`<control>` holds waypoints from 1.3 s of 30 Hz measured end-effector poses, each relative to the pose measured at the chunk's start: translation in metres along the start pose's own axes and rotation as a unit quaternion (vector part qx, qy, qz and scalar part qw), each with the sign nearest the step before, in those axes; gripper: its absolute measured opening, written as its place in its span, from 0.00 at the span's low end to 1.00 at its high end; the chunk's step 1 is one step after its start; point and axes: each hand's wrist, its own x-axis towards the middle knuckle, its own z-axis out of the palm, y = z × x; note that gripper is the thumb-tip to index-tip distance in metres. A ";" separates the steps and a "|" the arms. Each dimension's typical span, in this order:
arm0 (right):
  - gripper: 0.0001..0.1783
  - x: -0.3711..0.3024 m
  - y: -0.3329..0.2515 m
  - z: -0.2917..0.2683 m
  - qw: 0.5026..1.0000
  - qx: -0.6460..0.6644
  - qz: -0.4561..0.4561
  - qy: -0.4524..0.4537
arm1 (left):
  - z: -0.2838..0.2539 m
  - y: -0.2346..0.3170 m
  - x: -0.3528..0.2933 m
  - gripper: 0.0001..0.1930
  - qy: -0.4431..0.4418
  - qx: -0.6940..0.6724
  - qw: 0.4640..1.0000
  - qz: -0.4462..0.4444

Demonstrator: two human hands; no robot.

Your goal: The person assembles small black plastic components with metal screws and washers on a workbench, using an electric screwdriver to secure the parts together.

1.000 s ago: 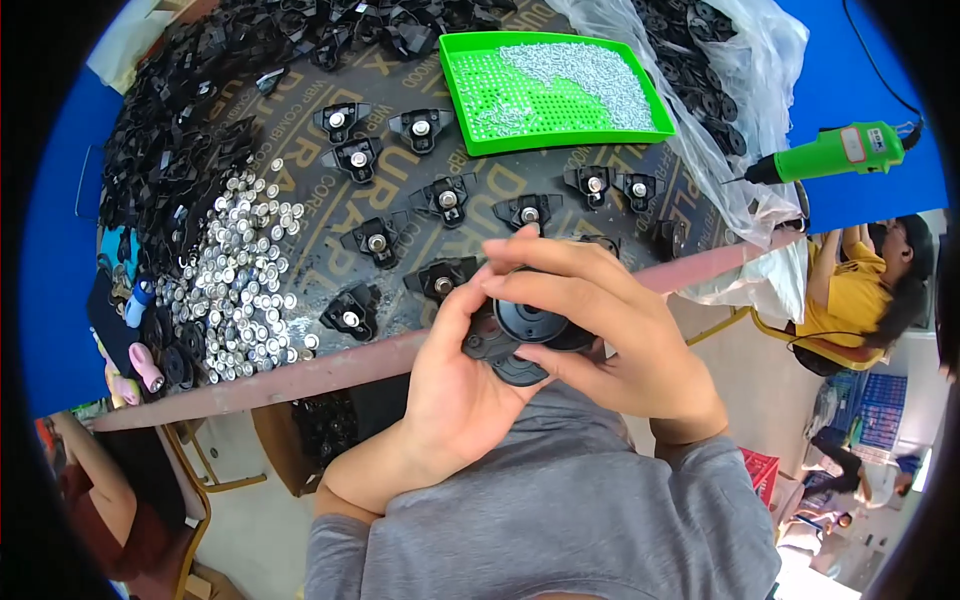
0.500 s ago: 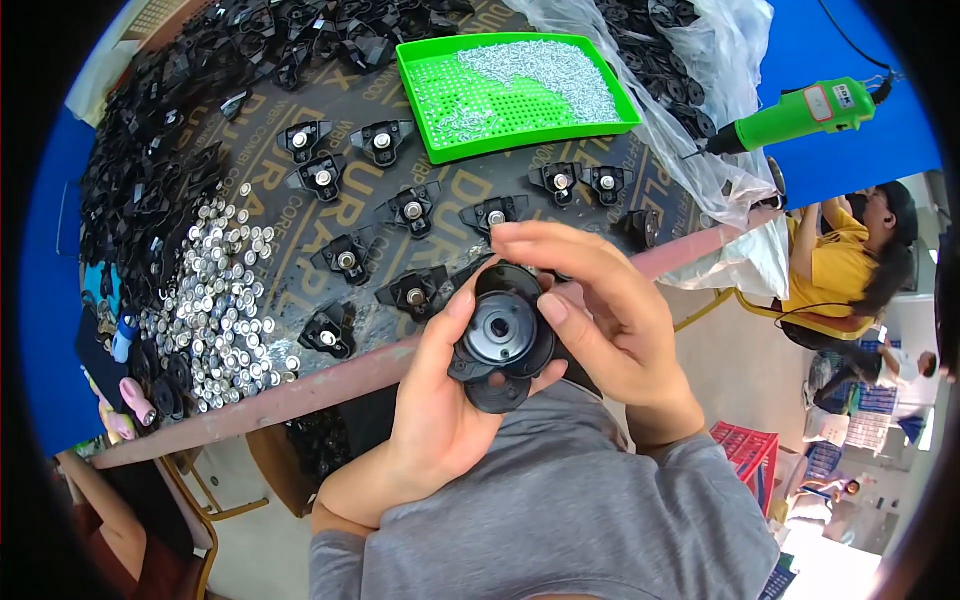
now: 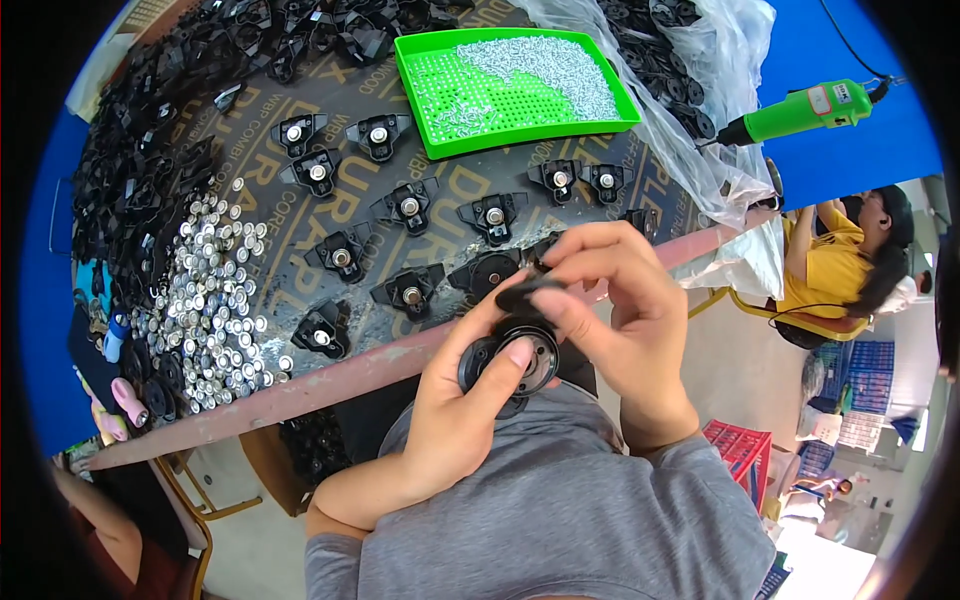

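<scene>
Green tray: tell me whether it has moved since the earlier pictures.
No. Against the printed tabletop, the green tray shows no clear slide either way; the camera view shifted.

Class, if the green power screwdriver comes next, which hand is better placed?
Probably the right hand: nearer the green power screwdriver, though apparently touching a blurred black piece. The left hand, farther off, grips a round black part.

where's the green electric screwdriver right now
In the head view, the green electric screwdriver is at the upper right, beside the clear plastic sheet, right of the green tray and up-right of the right hand.
</scene>
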 end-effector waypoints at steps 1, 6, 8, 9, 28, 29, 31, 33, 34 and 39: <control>0.08 -0.002 0.000 0.001 0.994 0.080 0.058 0.036 | -0.002 -0.001 -0.001 0.24 -0.001 -0.008 1.000 0.000; 0.09 0.001 -0.004 0.009 0.946 0.265 0.185 0.042 | -0.010 0.003 -0.006 0.18 -0.011 0.006 1.000 0.002; 0.12 0.004 0.000 -0.001 0.984 0.145 0.102 -0.023 | -0.013 0.006 -0.011 0.12 -0.009 0.050 0.999 0.000; 0.14 0.006 0.001 -0.003 0.996 0.024 0.012 -0.085 | -0.019 0.006 -0.014 0.12 -0.002 0.048 0.999 0.001; 0.32 0.036 0.000 0.031 0.958 -0.096 -0.129 -0.237 | -0.058 0.025 -0.047 0.07 0.014 0.404 0.909 0.100; 0.32 0.038 0.003 0.035 0.961 -0.107 -0.110 -0.229 | -0.060 0.025 -0.049 0.07 0.016 0.394 0.915 0.082; 0.32 0.042 0.008 0.043 0.959 -0.125 -0.112 -0.227 | -0.066 0.026 -0.051 0.08 0.000 0.389 0.919 0.066; 0.33 0.045 0.010 0.049 0.956 -0.148 -0.106 -0.228 | -0.071 0.024 -0.051 0.08 -0.016 0.383 0.922 0.050; 0.33 0.046 0.010 0.050 0.956 -0.148 -0.107 -0.231 | -0.073 0.023 -0.051 0.08 -0.025 0.375 0.926 0.044; 0.32 0.047 0.013 0.054 0.953 -0.151 -0.096 -0.243 | -0.076 0.024 -0.051 0.08 -0.045 0.337 0.940 0.014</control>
